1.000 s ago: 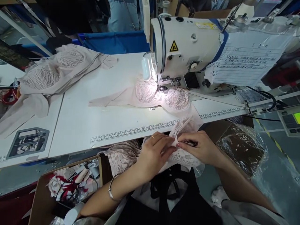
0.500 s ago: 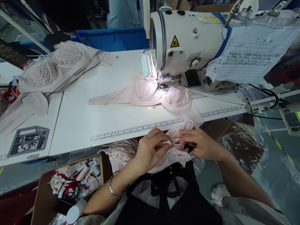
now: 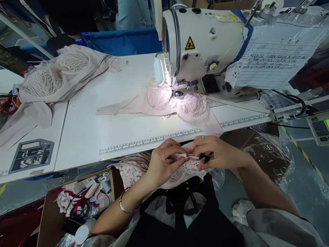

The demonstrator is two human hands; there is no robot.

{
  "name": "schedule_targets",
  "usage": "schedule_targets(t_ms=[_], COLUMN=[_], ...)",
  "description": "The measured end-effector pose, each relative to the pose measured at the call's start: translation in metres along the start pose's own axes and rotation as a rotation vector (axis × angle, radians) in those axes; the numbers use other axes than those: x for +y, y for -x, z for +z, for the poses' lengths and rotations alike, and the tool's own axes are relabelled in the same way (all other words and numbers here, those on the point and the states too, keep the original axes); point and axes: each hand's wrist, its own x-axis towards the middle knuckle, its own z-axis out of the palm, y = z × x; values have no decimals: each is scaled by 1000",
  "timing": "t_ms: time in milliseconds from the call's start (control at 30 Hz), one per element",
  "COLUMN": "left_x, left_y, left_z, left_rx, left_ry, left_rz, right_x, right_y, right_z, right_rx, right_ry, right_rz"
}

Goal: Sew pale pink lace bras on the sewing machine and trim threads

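My left hand [image 3: 164, 161] and my right hand [image 3: 213, 152] meet in front of the table edge, both pinching a pale pink lace bra piece [image 3: 133, 169] that lies in my lap. A narrow white strip runs between the fingertips of the two hands. A small dark tool [image 3: 205, 159] shows under the right fingers. A second pink lace bra [image 3: 177, 103] lies under the needle of the white sewing machine [image 3: 203, 44], lit by its lamp.
A heap of finished bras [image 3: 51, 79] sits at the table's far left. A printed ruler strip [image 3: 151, 140] runs along the front edge. An open cardboard box of odds and ends [image 3: 77, 202] stands below left. A paper work sheet [image 3: 275, 58] hangs on the machine.
Both hands have drawn the lace piece closer together and slightly down off the table edge; the fabric that reached up onto the table now lies in my lap.
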Motion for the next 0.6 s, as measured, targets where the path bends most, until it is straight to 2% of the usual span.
schedule_targets(t_ms=[100, 200, 400, 600], left_x=[1, -2, -13, -19], left_y=[-1, -1, 5, 8], left_z=[-2, -12, -30, -29], left_rx=[-10, 44, 190, 257], left_ry=[22, 85, 171, 167], left_rz=[-8, -93, -218, -227], right_x=[7, 10, 9, 13], right_y=[-9, -1, 30, 41], right_z=[6, 0, -16, -9], right_rx=[-46, -52, 114, 239], right_ry=[-124, -146, 53, 99], right_rz=[-13, 26, 148, 167])
